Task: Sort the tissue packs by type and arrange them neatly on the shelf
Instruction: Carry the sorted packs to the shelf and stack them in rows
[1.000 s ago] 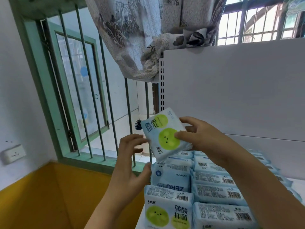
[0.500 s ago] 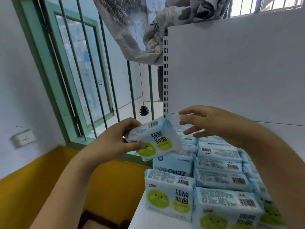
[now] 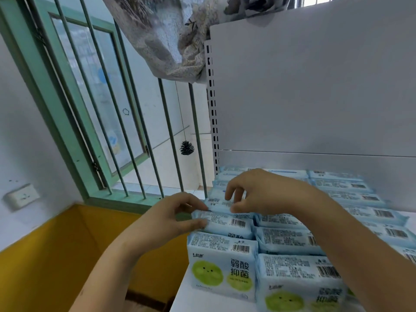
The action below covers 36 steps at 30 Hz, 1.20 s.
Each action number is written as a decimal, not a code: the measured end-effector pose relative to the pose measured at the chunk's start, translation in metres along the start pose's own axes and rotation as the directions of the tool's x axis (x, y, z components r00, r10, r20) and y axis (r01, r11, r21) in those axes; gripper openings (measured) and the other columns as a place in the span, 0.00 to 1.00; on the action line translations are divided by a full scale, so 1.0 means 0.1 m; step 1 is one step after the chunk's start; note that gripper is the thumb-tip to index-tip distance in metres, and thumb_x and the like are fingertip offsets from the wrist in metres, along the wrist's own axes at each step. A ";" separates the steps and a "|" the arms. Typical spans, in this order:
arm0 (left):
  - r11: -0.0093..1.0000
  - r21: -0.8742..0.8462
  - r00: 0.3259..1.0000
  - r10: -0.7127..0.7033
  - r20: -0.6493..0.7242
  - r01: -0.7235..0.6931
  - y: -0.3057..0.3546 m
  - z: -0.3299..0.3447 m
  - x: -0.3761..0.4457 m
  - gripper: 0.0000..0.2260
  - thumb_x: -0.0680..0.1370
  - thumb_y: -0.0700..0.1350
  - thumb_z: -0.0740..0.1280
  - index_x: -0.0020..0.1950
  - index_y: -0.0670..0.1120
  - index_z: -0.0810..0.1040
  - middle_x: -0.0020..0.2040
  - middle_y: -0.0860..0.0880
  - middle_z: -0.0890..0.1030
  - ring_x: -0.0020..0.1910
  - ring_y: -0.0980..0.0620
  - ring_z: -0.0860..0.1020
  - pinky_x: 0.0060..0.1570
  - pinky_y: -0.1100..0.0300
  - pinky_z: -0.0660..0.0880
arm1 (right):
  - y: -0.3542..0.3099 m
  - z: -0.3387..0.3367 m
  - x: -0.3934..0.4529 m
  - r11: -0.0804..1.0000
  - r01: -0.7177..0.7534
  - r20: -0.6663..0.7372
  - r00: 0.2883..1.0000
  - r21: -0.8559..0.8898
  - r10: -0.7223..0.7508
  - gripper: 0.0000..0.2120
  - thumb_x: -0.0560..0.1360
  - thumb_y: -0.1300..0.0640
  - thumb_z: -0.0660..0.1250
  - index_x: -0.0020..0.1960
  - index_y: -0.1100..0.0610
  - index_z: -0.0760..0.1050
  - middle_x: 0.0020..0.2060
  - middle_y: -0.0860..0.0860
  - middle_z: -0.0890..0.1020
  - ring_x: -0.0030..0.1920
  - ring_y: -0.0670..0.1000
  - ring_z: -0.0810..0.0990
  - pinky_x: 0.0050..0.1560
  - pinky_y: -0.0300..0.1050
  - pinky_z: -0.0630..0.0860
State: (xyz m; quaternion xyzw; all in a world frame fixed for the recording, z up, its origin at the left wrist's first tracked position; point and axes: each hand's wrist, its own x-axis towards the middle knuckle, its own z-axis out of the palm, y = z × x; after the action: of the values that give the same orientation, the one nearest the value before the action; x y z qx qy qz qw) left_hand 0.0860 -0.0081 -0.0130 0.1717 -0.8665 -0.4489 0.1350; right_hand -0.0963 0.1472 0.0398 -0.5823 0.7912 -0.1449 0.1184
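Pale-blue film, barcode side up: stood the tissue pack (image 3: 225, 222) on edge in the left-hand column of the shelf (image 3: 202, 305), directly behind the front pack (image 3: 221, 264) with its green faces and just ahead of a ZERO pack (image 3: 242, 215). Pinched its left end with the left hand (image 3: 171, 219), thumb low and fingertips on top, narrow and firm. Held the right hand (image 3: 258, 192) just over the packs behind, fingers loosely curled, thumb tip at or near the ZERO pack's top edge; gripped nothing, so far as could be made out. Judged the step as seating one pack into its row, nearly done, with neat columns filling the shelf to the right. Called next for pressing the pack down level with its neighbours, squaring its end to the column's edge, then letting go. Perhaps also for checking the ZERO pack, seemingly of another type among the green-faced ones.
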 end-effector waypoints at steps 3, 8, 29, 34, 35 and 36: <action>0.989 -0.138 0.995 -0.060 -0.074 0.049 -0.02 0.08 0.01 0.08 0.80 0.48 0.65 0.53 0.46 0.81 0.51 0.49 0.85 0.52 0.52 0.84 0.50 0.50 0.82 | 0.03 0.00 0.01 0.998 -0.017 0.020 1.000 -0.057 0.018 0.13 0.76 0.51 0.70 0.60 0.47 0.77 0.54 0.44 0.79 0.48 0.44 0.77 0.44 0.38 0.72; 0.969 -0.218 0.982 -0.143 -0.120 0.115 -0.20 0.18 0.06 0.08 0.78 0.46 0.70 0.56 0.48 0.79 0.55 0.46 0.82 0.54 0.46 0.82 0.52 0.44 0.81 | 0.02 0.08 0.04 0.969 -0.045 0.053 0.997 -0.242 0.059 0.13 0.75 0.53 0.70 0.58 0.54 0.77 0.53 0.49 0.78 0.50 0.50 0.79 0.47 0.42 0.76; 0.901 0.193 0.679 0.422 -0.601 -0.388 0.47 0.06 0.16 0.14 0.72 0.38 0.75 0.51 0.50 0.75 0.49 0.53 0.79 0.49 0.53 0.79 0.43 0.57 0.80 | 0.04 -0.43 -0.14 0.877 0.130 -0.591 0.782 0.462 0.196 0.21 0.77 0.41 0.64 0.64 0.51 0.72 0.53 0.46 0.80 0.46 0.46 0.83 0.48 0.45 0.80; 0.654 0.613 0.547 0.739 -0.393 -0.442 0.59 0.22 0.22 0.20 0.68 0.39 0.78 0.53 0.50 0.73 0.53 0.55 0.68 0.47 0.58 0.72 0.43 0.69 0.72 | -0.03 -0.45 -0.22 0.526 0.149 -0.271 0.949 0.837 0.163 0.23 0.72 0.43 0.70 0.60 0.57 0.77 0.51 0.56 0.84 0.44 0.52 0.86 0.44 0.45 0.83; 0.630 0.637 0.565 0.748 -0.347 -0.443 0.57 0.24 0.22 0.19 0.70 0.45 0.78 0.54 0.50 0.72 0.53 0.56 0.68 0.46 0.58 0.72 0.43 0.69 0.72 | 0.00 -0.43 -0.20 0.567 0.158 -0.304 0.937 0.809 0.174 0.22 0.72 0.48 0.73 0.62 0.55 0.75 0.52 0.56 0.83 0.45 0.52 0.86 0.44 0.44 0.83; 0.620 0.648 0.596 0.743 -0.305 -0.442 0.56 0.26 0.22 0.18 0.71 0.54 0.76 0.55 0.51 0.73 0.54 0.56 0.68 0.46 0.58 0.72 0.43 0.67 0.73 | 0.02 -0.42 -0.19 0.622 0.164 -0.344 0.922 0.766 0.180 0.23 0.72 0.52 0.74 0.65 0.53 0.74 0.52 0.55 0.83 0.45 0.52 0.85 0.43 0.44 0.83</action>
State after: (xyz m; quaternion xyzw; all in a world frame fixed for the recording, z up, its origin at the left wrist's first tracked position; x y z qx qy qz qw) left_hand 0.0460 0.0314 0.0204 0.0093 -0.8789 -0.0589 0.4734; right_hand -0.1078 0.1698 0.0782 -0.4278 0.6580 -0.5860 0.2014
